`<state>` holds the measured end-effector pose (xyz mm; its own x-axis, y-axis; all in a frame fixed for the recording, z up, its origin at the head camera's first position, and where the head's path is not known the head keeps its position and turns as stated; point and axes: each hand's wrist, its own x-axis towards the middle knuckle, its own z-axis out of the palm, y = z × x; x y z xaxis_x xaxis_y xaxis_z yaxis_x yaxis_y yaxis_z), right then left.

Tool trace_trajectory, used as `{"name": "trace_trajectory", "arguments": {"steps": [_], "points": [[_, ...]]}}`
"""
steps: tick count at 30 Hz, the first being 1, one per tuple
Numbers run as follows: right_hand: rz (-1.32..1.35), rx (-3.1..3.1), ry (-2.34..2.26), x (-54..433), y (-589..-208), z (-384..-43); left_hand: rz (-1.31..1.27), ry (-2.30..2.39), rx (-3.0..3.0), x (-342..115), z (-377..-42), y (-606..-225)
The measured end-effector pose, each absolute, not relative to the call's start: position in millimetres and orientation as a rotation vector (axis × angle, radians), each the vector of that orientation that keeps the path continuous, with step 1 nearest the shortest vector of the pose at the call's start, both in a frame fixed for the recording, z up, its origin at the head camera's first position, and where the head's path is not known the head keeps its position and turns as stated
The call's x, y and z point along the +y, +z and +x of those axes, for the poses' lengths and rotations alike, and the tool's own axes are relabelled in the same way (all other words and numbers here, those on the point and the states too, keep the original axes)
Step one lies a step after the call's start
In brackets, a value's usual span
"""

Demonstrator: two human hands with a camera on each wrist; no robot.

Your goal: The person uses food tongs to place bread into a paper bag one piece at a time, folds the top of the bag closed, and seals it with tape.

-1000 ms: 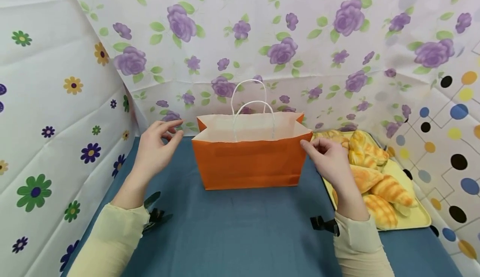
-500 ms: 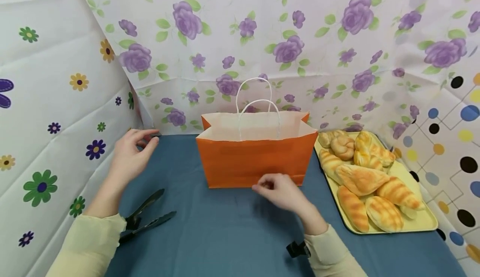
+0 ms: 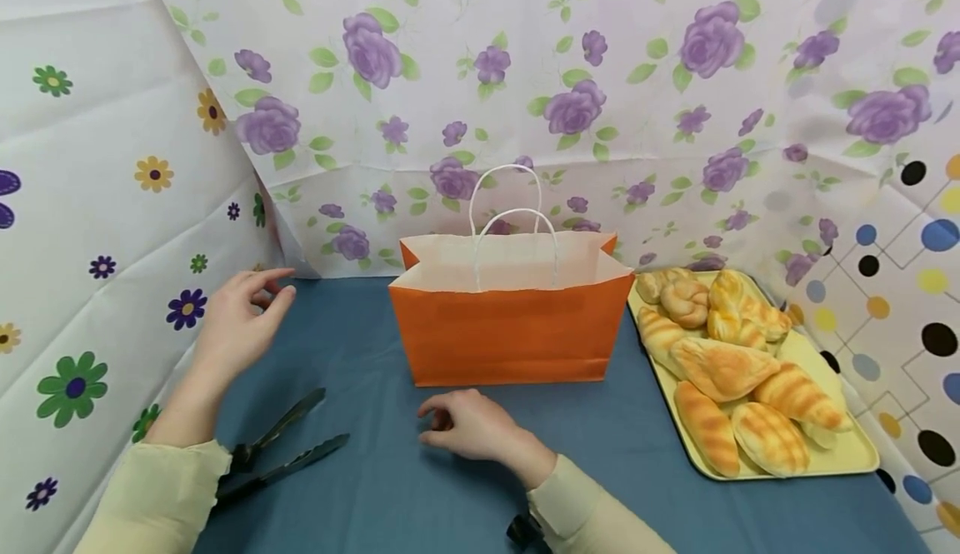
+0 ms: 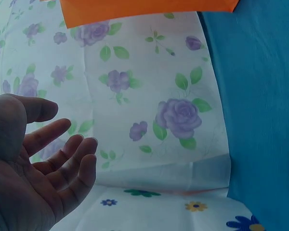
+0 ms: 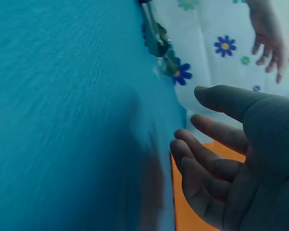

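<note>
An orange paper bag (image 3: pixel 512 337) with white handles stands upright, its top spread open, at the back middle of the blue table. My right hand (image 3: pixel 480 427) hovers in front of the bag, fingers loosely curled around nothing; the right wrist view shows the same empty hand (image 5: pixel 221 159). At the left, my left hand (image 3: pixel 240 321) hangs in the air with relaxed fingers, holding nothing. Black tongs (image 3: pixel 288 446) lie spread beside my left forearm, their handle end hidden by the sleeve. In the left wrist view the left hand (image 4: pixel 48 163) is apart from everything.
A yellow tray (image 3: pixel 851 446) at the right carries several bread pieces, among them a striped roll (image 3: pixel 707 429) and a knotted bun (image 3: pixel 686 302). Flowered cloth (image 3: pixel 465 62) hangs behind and at the left, dotted cloth (image 3: pixel 900 287) at the right.
My right hand has left the bag's right edge and moved left and nearer, to the front of the bag. The left hand has drawn back to the left, uncovering more of the tongs.
</note>
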<state>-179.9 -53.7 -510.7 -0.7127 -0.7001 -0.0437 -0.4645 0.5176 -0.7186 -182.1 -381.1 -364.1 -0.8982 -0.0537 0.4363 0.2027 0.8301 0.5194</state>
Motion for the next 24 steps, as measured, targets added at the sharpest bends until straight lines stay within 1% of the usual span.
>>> {"name": "trace_trajectory", "arguments": {"steps": [5, 9, 17, 24], "points": [[-1.042, 2.473, -0.876, -84, -511, -186, -0.106, -0.778, -2.564, -395, -181, -364], [-1.148, 2.452, -0.775, -113, -512, -181, -0.069, -0.751, -2.568, -409, -177, -368], [-1.479, 2.538, -0.485, -172, -508, -168, -0.039, -0.731, -2.567, -417, -174, -373], [-1.608, 2.571, -0.232, -202, -509, -170, -0.064, -0.722, -2.540, -420, -168, -372]]}}
